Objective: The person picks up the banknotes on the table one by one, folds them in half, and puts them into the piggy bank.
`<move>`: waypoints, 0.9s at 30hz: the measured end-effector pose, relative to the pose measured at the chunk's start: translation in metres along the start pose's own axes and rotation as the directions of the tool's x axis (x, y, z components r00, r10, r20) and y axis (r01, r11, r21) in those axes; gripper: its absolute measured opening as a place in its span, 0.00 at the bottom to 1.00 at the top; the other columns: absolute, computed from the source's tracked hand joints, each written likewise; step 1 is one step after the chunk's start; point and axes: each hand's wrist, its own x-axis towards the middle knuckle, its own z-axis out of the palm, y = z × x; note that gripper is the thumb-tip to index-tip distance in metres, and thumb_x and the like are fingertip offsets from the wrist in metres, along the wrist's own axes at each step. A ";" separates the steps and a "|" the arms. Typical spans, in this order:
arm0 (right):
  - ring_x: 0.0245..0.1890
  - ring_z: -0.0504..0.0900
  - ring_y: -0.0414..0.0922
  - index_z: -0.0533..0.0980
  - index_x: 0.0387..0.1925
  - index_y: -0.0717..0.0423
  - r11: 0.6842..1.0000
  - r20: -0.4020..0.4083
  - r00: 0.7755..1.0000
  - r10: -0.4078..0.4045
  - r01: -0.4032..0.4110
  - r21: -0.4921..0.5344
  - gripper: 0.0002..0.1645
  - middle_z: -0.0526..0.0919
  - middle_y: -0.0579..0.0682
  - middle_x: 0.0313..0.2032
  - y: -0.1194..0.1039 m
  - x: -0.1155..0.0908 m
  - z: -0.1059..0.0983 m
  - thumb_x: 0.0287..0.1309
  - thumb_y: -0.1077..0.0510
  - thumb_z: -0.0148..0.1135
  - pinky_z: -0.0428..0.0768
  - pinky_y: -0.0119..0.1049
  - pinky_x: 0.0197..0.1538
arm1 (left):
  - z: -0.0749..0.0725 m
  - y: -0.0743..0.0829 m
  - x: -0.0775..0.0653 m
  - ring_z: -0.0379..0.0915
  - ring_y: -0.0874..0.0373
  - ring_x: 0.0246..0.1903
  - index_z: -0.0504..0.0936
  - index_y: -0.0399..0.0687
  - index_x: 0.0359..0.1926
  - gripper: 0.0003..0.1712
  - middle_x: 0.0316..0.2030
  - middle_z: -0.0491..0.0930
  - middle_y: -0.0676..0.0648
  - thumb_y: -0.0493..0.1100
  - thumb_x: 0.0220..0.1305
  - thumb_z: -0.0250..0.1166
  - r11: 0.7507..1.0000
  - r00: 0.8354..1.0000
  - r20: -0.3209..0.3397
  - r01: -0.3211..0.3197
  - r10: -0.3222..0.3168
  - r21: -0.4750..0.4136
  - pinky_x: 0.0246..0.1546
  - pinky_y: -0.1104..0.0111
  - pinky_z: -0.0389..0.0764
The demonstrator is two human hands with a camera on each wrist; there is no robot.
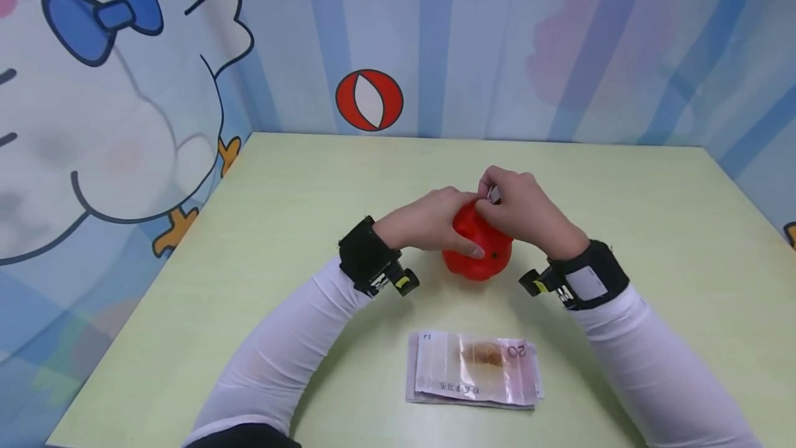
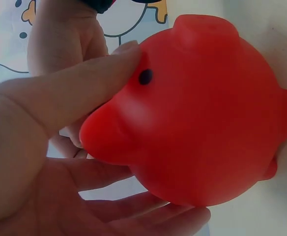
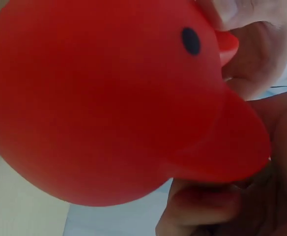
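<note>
A red pig-shaped piggy bank [image 1: 486, 235] stands on the table in the head view. My left hand [image 1: 429, 218] holds it from the left, thumb across the front near a black eye and fingers round the far side. At the top of the piggy bank, my right hand [image 1: 528, 213] pinches a small greyish-white piece [image 1: 494, 194], seemingly a folded banknote, mostly covered by the fingers. In the left wrist view the snout and one ear of the piggy bank [image 2: 202, 113] show. The right wrist view has its rounded side [image 3: 94, 98] and an ear close up.
A small stack of banknotes [image 1: 472, 372], the top one marked 20, lies on the pale yellow table [image 1: 311, 178] nearer my body, between my forearms. Printed cartoon walls [image 1: 485, 40] rise along the table's back and left edges, and at the right.
</note>
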 end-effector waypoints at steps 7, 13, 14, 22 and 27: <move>0.31 0.79 0.48 0.70 0.44 0.59 0.999 0.126 0.991 -0.031 0.032 -0.006 0.11 0.80 0.56 0.34 -0.005 -0.003 -0.007 0.67 0.55 0.56 0.84 0.37 0.34 | -0.002 0.001 -0.001 0.72 0.60 0.47 0.71 0.46 0.60 0.36 0.47 0.76 0.51 0.49 0.52 0.76 1.000 1.000 -0.003 -0.004 0.004 0.005 0.38 0.76 0.81; 0.34 0.80 0.49 0.79 0.49 0.52 0.994 0.224 0.973 -0.062 0.041 0.098 0.18 0.82 0.51 0.37 -0.001 -0.013 -0.028 0.68 0.46 0.56 0.82 0.40 0.38 | 0.002 -0.002 -0.002 0.70 0.60 0.51 0.69 0.48 0.63 0.41 0.52 0.75 0.51 0.48 0.50 0.77 1.000 1.000 0.014 0.007 -0.007 -0.019 0.39 0.76 0.81; 0.34 0.81 0.49 0.80 0.50 0.52 0.992 0.234 0.970 -0.069 0.041 0.123 0.18 0.83 0.51 0.38 0.000 -0.014 -0.031 0.68 0.46 0.56 0.82 0.40 0.39 | 0.002 -0.002 -0.002 0.70 0.60 0.51 0.69 0.48 0.64 0.42 0.53 0.74 0.50 0.48 0.50 0.77 1.000 1.000 0.017 0.016 -0.015 -0.020 0.39 0.76 0.81; 0.32 0.80 0.47 0.82 0.41 0.54 0.994 0.102 0.989 -0.106 0.104 0.023 0.09 0.84 0.50 0.32 0.009 -0.003 -0.017 0.63 0.55 0.63 0.83 0.37 0.35 | 0.001 -0.002 -0.003 0.69 0.59 0.52 0.68 0.49 0.65 0.42 0.53 0.73 0.50 0.49 0.50 0.77 1.000 1.000 0.016 0.019 -0.019 -0.008 0.39 0.75 0.81; 0.31 0.81 0.46 0.83 0.37 0.55 0.991 0.061 0.991 -0.119 0.122 -0.045 0.07 0.85 0.49 0.31 0.008 -0.002 -0.016 0.58 0.57 0.68 0.84 0.36 0.34 | -0.002 -0.002 0.000 0.69 0.60 0.52 0.68 0.49 0.66 0.43 0.53 0.74 0.51 0.49 0.50 0.77 1.000 1.000 0.015 0.005 -0.005 -0.006 0.39 0.75 0.81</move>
